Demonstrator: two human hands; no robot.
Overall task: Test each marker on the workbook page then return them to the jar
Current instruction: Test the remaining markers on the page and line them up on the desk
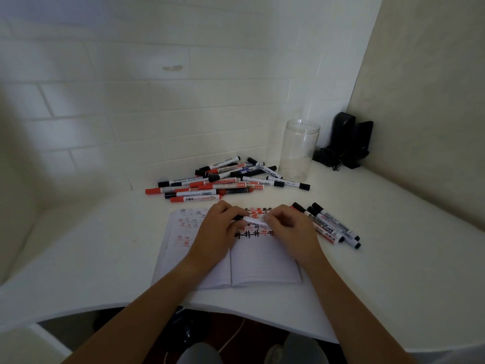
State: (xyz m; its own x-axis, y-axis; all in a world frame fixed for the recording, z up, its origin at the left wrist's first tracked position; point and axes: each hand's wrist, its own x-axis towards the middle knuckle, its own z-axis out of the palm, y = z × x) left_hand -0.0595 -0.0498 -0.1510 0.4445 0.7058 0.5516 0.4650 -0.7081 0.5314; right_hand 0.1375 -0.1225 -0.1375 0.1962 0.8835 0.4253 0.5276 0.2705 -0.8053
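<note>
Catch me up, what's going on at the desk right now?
A person holds one marker level between both hands, left hand at its black-capped end and right hand on the barrel, over an open workbook already marked with red and black test strokes. A big pile of markers lies behind the book, a smaller group to its right. The clear jar looks empty.

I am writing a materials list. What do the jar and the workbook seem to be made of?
Jar: clear, glossy glass or plastic; the wall shows through it, the rim shines. I cannot tell which. Workbook: matte white paper; thin ruled pages, ink marks.
</note>
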